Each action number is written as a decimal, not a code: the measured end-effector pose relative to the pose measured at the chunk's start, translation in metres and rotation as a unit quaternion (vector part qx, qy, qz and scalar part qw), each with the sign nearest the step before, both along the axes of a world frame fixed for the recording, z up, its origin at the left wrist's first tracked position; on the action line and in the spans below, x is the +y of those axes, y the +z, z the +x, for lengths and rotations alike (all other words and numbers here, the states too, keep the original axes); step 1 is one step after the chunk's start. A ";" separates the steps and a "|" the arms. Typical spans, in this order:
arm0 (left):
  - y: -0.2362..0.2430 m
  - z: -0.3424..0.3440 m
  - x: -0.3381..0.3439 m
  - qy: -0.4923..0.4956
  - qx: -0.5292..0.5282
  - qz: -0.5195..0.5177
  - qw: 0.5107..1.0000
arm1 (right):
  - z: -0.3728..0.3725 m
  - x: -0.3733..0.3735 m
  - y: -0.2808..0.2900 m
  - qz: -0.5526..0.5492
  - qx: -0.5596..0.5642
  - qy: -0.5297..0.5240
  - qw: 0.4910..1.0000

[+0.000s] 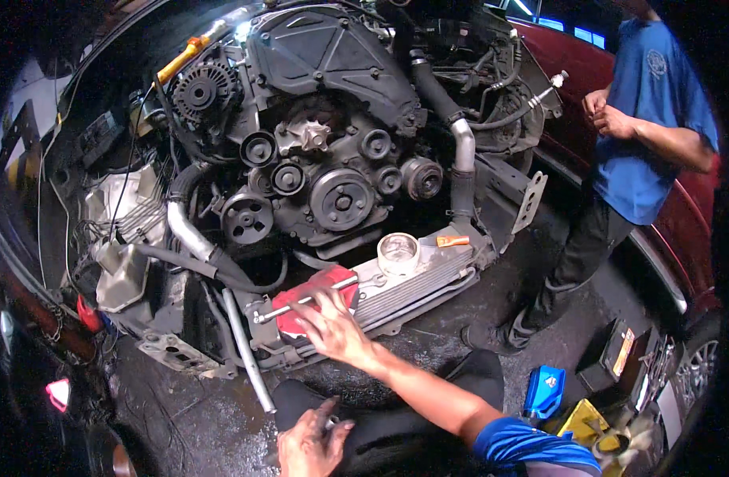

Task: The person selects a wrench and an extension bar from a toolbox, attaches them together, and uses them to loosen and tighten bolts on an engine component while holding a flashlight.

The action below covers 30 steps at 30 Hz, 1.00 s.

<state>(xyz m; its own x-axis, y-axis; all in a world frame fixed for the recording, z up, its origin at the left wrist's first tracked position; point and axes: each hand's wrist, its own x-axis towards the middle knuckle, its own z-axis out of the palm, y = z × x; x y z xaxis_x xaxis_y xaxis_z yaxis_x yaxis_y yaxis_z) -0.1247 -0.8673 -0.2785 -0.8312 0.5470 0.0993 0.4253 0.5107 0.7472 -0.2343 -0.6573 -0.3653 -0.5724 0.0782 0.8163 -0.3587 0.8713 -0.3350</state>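
My right hand reaches over a red cloth on the front crossmember, fingers stretched out and spread. Under its fingertips lies a long slim metal bar tool; whether they touch it is hard to tell. The open end of a wrench shows beside the cloth. Low in the view, my left hand is closed above my lap, with a small metal piece between thumb and fingers; its exact kind is not clear.
An exposed engine with pulleys fills the space ahead. On the crossmember stand a round pale cup and an orange piece. A metal pipe slants down at left. A co-worker stands right, near a blue bottle.
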 end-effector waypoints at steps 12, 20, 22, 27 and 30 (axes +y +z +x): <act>-0.036 0.005 0.075 -0.407 0.421 -0.072 0.808 | 0.195 0.038 0.005 -0.554 -0.351 0.278 0.702; 0.007 -0.059 0.153 -0.188 0.274 0.004 0.943 | 0.202 0.114 0.032 -0.764 -0.099 0.200 0.606; -0.002 -0.108 0.176 -0.093 0.283 -0.023 0.954 | 0.190 0.145 0.041 -0.699 -0.118 0.094 0.699; -0.070 -0.205 0.200 0.029 0.288 -0.159 0.944 | 0.135 0.213 0.091 -0.321 -0.105 -0.097 0.936; -0.071 -0.195 0.223 0.044 0.188 -0.238 0.952 | 0.102 0.261 0.105 -0.224 -0.103 -0.187 0.951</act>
<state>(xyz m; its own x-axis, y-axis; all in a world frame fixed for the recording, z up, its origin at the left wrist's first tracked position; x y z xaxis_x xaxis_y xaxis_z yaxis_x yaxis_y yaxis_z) -0.3201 -0.6439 -0.3493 -0.8307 0.5342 0.1564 0.5566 0.7994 0.2260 -0.1322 -0.3961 -0.2602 -0.5792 0.6220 0.5269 0.0620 0.6781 -0.7323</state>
